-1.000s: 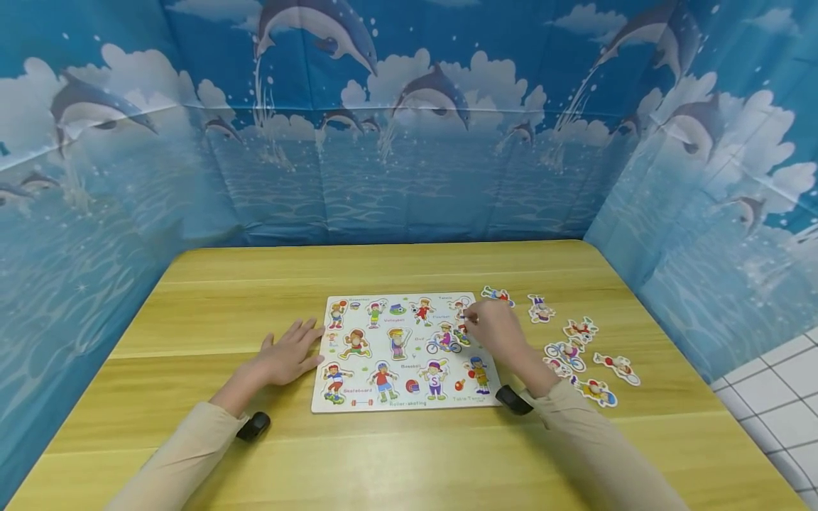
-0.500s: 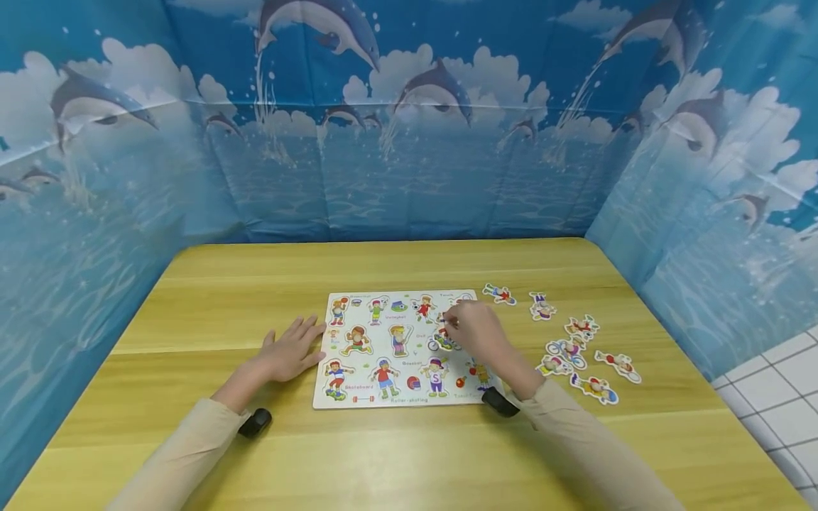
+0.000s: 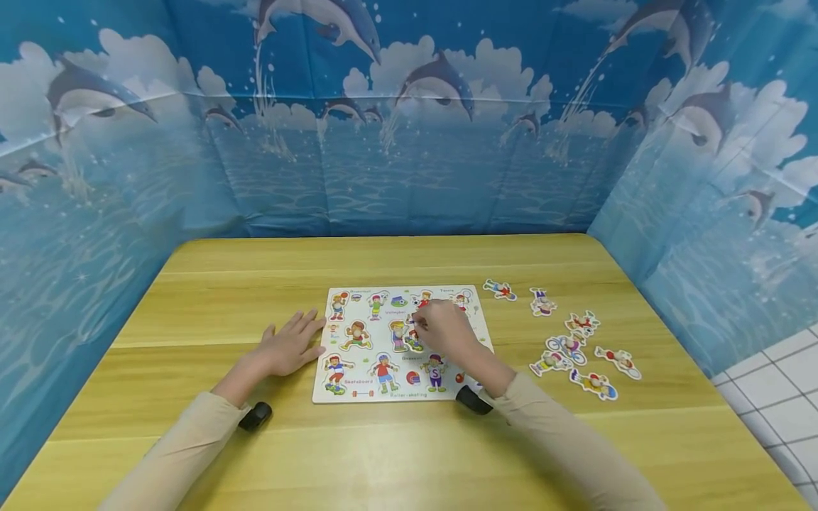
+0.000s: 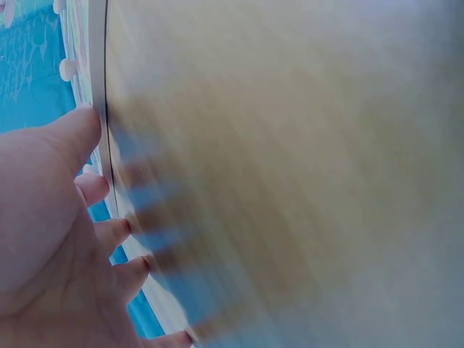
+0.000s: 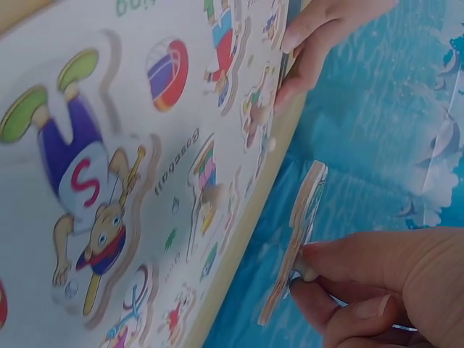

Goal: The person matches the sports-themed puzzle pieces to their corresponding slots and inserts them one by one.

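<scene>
A white puzzle board (image 3: 377,365) printed with sports figures lies on the table. My right hand (image 3: 445,330) is over its middle, pinching a wooden puzzle piece (image 5: 296,235) by its small knob between thumb and fingers. In the right wrist view the piece is edge-on and held apart from the board; its picture is mostly hidden. The golfer piece (image 3: 397,335) and runner piece (image 3: 356,336) sit in the board, their knobs showing. My left hand (image 3: 287,349) rests with spread fingers on the table at the board's left side, thumb (image 4: 81,134) against the edge.
Several loose puzzle pieces lie to the right of the board, among them a cyclist piece (image 3: 566,348), a lower piece (image 3: 594,384) and one near the board's far corner (image 3: 500,289). A dolphin-print curtain (image 3: 409,177) stands behind the wooden table (image 3: 255,454).
My right hand has moved left across the board, from its upper right corner to the middle, carrying the puzzle piece. My left hand has stayed in place.
</scene>
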Demonstrator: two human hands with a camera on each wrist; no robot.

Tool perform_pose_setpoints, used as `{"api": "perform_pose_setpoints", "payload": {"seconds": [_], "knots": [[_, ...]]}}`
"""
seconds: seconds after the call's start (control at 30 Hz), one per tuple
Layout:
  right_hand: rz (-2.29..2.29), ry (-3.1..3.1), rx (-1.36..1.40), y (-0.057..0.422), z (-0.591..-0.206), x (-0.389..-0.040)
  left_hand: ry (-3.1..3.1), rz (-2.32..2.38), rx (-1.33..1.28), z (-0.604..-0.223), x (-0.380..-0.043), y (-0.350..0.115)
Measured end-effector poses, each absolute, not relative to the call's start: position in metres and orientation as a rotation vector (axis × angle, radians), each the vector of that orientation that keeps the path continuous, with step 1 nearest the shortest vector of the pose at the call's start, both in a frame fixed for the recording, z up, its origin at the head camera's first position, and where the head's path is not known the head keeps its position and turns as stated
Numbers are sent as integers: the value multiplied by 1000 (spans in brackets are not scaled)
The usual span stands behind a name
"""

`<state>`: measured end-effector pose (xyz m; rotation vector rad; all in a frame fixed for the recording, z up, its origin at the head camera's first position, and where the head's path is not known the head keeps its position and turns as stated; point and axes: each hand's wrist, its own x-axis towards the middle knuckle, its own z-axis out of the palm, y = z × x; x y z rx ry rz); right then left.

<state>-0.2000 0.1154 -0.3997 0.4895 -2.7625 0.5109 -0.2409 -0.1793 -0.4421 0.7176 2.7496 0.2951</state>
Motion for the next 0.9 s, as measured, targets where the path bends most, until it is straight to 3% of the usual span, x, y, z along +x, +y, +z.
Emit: {"api": "perform_pose_setpoints", "payload": {"seconds": [0.9], "knots": [[534, -2762, 757, 60, -405, -195, 2761, 267, 687, -435, -238, -178]]}}
